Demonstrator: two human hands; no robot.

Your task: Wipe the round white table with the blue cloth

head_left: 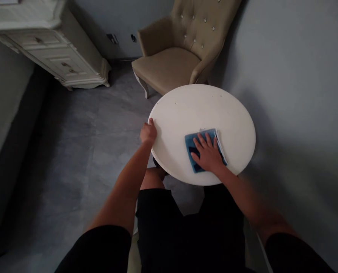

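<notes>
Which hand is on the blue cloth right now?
The right hand: it lies palm down, fingers spread, on the blue cloth. The left hand is away from the cloth, at the edge of the round white table.

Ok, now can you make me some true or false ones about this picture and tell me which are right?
1. The right hand rests on the blue cloth. True.
2. The left hand is on the blue cloth too. False: it grips the edge of the white table.
3. The armchair stands beyond the white table. True.
4. The white table has four corners. False: its top is rounded all the way.
5. The armchair is bright red. False: it is tan.
</notes>
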